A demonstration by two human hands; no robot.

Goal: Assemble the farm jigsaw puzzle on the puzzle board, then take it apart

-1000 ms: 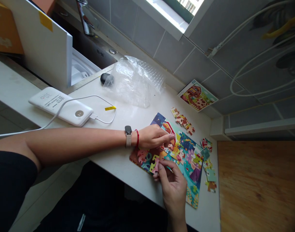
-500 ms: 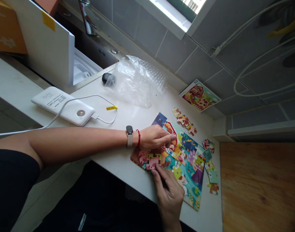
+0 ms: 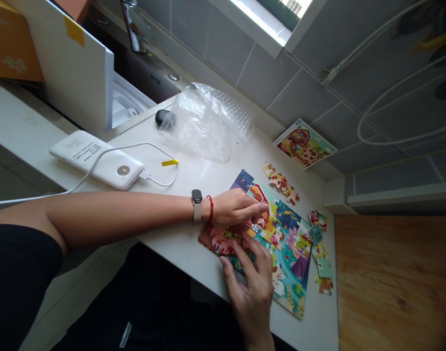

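Observation:
A colourful jigsaw puzzle (image 3: 286, 231) with farm animals lies on the counter, partly covered by both hands. My left hand (image 3: 239, 207), with a watch and red bracelet at its wrist, rests on the upper left of the puzzle; its thumb is stretched out, the other fingers partly hidden. Coming up from below, my right hand (image 3: 250, 280) is open, fingers apart. Its fingertips touch the puzzle by a pink pig piece (image 3: 224, 241), which sits in the lower left part. Along the puzzle's right side are loose jigsaw pieces (image 3: 320, 256), and above it a joined strip of pieces (image 3: 280, 183).
A picture card (image 3: 305, 144) leans near the tiled wall. Crumpled clear plastic (image 3: 204, 124) lies further back beside a black rounded object (image 3: 163, 118). A white power bank (image 3: 96, 158) with a cable is at left. Behind it, a white box (image 3: 76, 73) stands in the sink.
My right hand has let go of the pink pig piece: its pinched fingers have spread, and the piece lies in the puzzle. My left hand has stayed in place.

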